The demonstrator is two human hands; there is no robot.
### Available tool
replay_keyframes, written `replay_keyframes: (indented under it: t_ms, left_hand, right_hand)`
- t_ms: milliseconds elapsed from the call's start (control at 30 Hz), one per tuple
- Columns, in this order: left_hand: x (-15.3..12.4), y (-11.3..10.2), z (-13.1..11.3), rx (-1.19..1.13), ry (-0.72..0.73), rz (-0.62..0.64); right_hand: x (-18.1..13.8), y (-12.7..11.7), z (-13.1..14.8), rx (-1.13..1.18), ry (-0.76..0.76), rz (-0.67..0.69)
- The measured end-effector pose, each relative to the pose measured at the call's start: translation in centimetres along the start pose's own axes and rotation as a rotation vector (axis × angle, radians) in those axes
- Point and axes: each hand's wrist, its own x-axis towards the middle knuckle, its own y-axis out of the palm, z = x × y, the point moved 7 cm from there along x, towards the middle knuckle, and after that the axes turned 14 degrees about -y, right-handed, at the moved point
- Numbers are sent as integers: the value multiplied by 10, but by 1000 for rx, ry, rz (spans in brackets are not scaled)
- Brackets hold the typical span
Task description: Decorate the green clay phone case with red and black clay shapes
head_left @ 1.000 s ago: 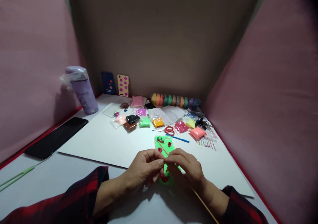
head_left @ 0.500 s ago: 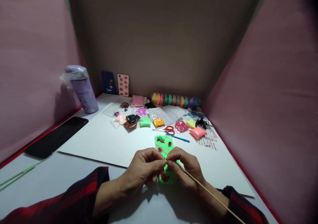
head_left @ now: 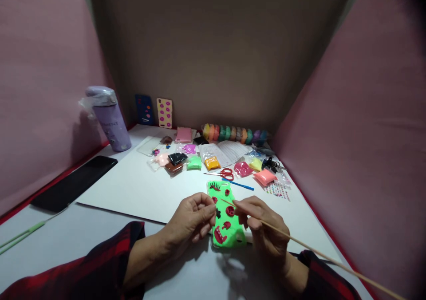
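A phone case (head_left: 237,232) covered in bright green clay lies on the near edge of the white board, with red and black clay shapes on it. My right hand (head_left: 264,224) pinches a long thin wooden skewer (head_left: 313,248), its pointed tip over the upper part of the case. At the case's left side is my left hand (head_left: 195,218), its thumb and forefinger pressed together; whatever may be between them is too small to make out. Part of the case's left edge is hidden behind the left fingers.
Red-handled scissors (head_left: 226,174) and a blue tool (head_left: 242,186) lie just beyond the case. Several clay packets (head_left: 213,163) spread behind them. At left stand a purple bottle (head_left: 111,124), a black phone (head_left: 75,182) and a green-handled tool (head_left: 23,236). Two decorated cases (head_left: 164,112) lean at the back.
My hands have moved apart. The right has shifted right with the skewer, which now lies at a flatter slant, and more of the green case shows between them.
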Motion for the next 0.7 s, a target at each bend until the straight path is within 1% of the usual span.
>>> replay_keyframes:
  t_ms: [133, 267, 367, 500, 700]
  left_hand:
    - [1, 1, -1, -7, 2, 16]
    - [1, 1, 0, -24, -9, 20]
    - [1, 2, 0, -27, -13, 17]
    - [0, 3, 0, -13, -26, 19]
    - [0, 3, 2, -2, -29, 31]
  right_hand:
    - [-2, -1, 1, 41, -12, -37]
    - [-4, 2, 2, 0, -34, 2]
    - [-7, 2, 3, 10, -49, -2]
    - [-11, 2, 2, 14, -37, -8]
    - [-8, 4, 1, 8, -34, 30]
